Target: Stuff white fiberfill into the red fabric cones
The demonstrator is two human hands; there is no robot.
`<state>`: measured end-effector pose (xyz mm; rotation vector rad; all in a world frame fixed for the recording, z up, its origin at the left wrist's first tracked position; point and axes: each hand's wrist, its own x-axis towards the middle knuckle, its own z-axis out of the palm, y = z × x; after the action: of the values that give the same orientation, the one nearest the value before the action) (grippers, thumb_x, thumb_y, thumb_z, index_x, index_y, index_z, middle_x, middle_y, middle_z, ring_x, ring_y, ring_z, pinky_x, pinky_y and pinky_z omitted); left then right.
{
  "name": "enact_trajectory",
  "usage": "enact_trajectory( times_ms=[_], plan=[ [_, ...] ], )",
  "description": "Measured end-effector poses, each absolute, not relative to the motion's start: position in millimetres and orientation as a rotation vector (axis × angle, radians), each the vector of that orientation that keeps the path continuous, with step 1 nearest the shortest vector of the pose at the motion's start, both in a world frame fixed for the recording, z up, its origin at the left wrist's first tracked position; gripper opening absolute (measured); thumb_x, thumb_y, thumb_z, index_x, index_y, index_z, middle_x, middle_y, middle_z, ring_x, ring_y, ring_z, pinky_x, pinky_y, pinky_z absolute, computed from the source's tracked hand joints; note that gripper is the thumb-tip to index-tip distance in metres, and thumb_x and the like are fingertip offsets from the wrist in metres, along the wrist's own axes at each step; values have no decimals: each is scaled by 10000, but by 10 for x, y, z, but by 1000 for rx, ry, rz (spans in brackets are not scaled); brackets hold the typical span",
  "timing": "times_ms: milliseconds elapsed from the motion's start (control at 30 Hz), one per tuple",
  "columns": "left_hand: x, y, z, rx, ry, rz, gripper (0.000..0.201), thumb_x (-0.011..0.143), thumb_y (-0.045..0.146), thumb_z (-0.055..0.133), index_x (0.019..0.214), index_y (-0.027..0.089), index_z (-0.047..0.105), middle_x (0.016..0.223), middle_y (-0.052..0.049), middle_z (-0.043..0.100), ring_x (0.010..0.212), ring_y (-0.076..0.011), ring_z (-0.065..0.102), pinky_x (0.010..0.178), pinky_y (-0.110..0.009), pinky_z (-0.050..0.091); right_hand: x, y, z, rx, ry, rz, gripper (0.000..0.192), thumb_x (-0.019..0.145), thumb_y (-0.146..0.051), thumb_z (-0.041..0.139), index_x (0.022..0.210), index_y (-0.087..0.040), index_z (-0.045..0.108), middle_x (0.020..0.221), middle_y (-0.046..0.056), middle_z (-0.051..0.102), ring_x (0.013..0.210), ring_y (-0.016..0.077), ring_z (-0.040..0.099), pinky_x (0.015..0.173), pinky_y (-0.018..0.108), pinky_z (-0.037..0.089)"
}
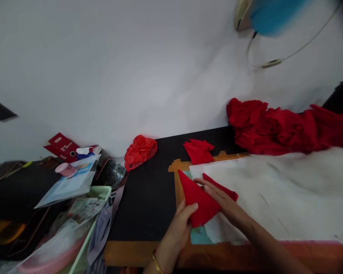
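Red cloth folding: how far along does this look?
Done, it seems: a small stack of folded red pieces lies further back. In hand: both the left hand and right hand press a red triangular fold on the white sheet. Left: a large heap of unfolded red cloth waits at the wall.

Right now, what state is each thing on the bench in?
Red cloth piece: folded to a triangle, flat under both hands.
Left hand: gripping its lower corner.
Right hand: pressing flat on top.
Small red pieces: stacked, untouched.
Red fabric heap: crumpled.
Red plastic bag: scrunched.
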<state>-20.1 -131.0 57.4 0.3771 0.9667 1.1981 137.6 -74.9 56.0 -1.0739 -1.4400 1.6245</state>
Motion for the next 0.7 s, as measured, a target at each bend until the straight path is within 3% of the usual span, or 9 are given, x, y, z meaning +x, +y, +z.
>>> enact_trajectory(
  times_ms=[167,300,433,567,700],
  plan=[
    [-111,-1224,563,136,940,1197,629,779,618,628,1189,143,656,1163,-156,701,1089,-321,656,868,-382,544,1113,-724,417,-879,-1571,1673,520,875,-535,575,1299,-234,576,1354,93,577,1199,266,569,1012,419,477],
    [-138,-1164,563,58,817,1182,550,846,569,579,1171,132,654,1110,-129,721,1020,-262,674,882,-357,530,1050,-680,356,-855,-1439,1776,478,798,-496,681,1181,-213,637,1309,95,593,1148,267,598,892,372,541],
    [-282,-1131,549,182,885,1187,477,833,537,627,1101,145,665,992,-90,724,828,-197,667,724,-290,520,1157,-516,458,-1035,-1374,1814,417,806,-544,641,1009,-181,677,944,70,712,865,238,671,741,350,549],
    [-466,-1091,558,389,1003,1134,499,761,615,666,889,132,669,743,-31,653,629,-133,587,558,-236,442,1230,-377,582,-1186,-1595,1601,423,806,-590,608,847,-172,651,783,42,675,725,202,621,630,305,496],
    [-423,-1056,605,516,1100,1118,423,711,445,783,976,129,689,804,-50,703,667,-146,627,602,-239,460,1159,-364,605,-1266,-1829,1381,412,815,-583,591,692,-191,556,695,13,593,668,169,539,584,279,426]
  ],
)
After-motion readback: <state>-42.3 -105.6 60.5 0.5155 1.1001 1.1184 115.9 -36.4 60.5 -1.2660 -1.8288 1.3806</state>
